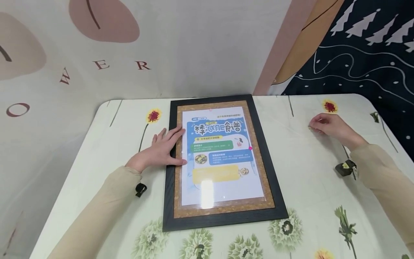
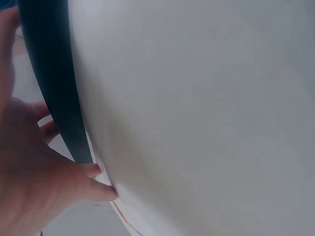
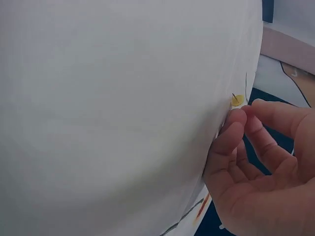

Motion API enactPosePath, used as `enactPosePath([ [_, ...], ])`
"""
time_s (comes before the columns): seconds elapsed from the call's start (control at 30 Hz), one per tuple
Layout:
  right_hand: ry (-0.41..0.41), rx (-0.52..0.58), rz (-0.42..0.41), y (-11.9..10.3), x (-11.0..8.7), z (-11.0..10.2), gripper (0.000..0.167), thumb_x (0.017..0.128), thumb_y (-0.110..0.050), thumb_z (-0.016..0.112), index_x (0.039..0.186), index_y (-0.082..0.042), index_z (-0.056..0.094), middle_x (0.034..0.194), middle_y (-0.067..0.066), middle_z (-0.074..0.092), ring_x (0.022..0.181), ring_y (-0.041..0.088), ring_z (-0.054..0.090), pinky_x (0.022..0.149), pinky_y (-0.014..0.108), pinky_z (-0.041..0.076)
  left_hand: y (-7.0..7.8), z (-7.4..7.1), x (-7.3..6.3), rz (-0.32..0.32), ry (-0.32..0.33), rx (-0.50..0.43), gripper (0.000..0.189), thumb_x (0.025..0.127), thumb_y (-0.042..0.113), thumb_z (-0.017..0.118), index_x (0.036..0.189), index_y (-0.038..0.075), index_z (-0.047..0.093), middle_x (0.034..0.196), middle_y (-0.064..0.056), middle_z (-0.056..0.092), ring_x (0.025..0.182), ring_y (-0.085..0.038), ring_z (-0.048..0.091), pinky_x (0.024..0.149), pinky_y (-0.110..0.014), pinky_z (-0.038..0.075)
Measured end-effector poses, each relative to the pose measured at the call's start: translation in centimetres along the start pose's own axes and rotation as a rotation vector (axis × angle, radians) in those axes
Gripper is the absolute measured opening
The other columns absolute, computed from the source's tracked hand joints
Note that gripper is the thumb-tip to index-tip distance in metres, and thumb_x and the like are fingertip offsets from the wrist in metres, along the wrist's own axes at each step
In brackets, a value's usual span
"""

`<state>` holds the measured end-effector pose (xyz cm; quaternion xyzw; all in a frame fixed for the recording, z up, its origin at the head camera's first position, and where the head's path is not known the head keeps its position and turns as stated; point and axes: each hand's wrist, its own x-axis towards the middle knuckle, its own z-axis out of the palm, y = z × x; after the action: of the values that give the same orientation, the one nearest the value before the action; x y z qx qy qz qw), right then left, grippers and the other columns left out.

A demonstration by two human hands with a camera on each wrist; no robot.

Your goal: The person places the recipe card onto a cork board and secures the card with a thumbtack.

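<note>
A black-framed cork board (image 1: pixel 223 223) lies on the table, slightly turned, with a blue-and-white printed poster (image 1: pixel 223 192) on it. One pink thumbtack (image 1: pixel 210 109) sits at the poster's top and another pink thumbtack (image 1: pixel 250 148) at its right edge. My left hand (image 1: pixel 155 149) spreads across the board's left frame, thumb and fingertips on the poster's left edge. Well to the right of the board, low over the tablecloth, my right hand (image 1: pixel 334 129) has thumb and fingertips at a yellow thumbtack (image 3: pixel 238 101), pinching its rim. The tack's pin points away from the fingers.
The table wears a pale tablecloth (image 1: pixel 307 172) printed with flowers. Behind it hangs a light cloth with lettering (image 1: pixel 207 46), and a dark cloth with white trees (image 1: pixel 362 68) hangs at the right. A glare spot shines on the lower poster.
</note>
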<state>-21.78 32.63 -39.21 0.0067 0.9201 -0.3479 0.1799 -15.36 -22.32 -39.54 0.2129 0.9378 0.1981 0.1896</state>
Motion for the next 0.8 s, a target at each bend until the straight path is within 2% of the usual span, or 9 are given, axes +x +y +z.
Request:
enactPosePath([
  [0.23, -0.002, -0.012, 0.030, 0.02, 0.10, 0.14, 0.040, 0.099, -0.025, 0.055, 0.123, 0.007, 0.050, 0.103, 0.015, 0.057, 0.087, 0.028, 0.046, 0.070, 0.027, 0.042, -0.11, 0.15, 0.22, 0.016, 0.029, 0.053, 0.104, 0.080, 0.050, 0.074, 0.154, 0.005, 0.017, 0.160, -0.014, 0.006, 0.136, -0.057, 0.001, 0.100, -0.073, 0.002],
  [0.47, -0.002, -0.035, 0.059, -0.09, 0.03, 0.35, 0.041, 0.098, -0.027, 0.057, 0.124, 0.004, 0.052, 0.107, 0.018, 0.055, 0.093, 0.032, 0.045, 0.075, 0.033, 0.041, -0.11, 0.28, 0.16, 0.034, 0.052, 0.073, 0.102, 0.080, 0.049, 0.073, 0.153, 0.003, 0.019, 0.160, -0.016, 0.007, 0.136, -0.057, 0.005, 0.101, -0.072, 0.003],
  [0.8, -0.008, -0.026, 0.038, -0.19, -0.37, 0.56, 0.041, 0.098, -0.026, 0.058, 0.125, 0.004, 0.053, 0.115, 0.022, 0.052, 0.099, 0.034, 0.044, 0.081, 0.038, 0.040, -0.19, 0.34, 0.16, 0.048, 0.076, 0.104, 0.100, 0.082, 0.054, 0.070, 0.153, 0.004, 0.020, 0.160, -0.014, 0.005, 0.136, -0.055, 0.008, 0.102, -0.070, 0.002],
])
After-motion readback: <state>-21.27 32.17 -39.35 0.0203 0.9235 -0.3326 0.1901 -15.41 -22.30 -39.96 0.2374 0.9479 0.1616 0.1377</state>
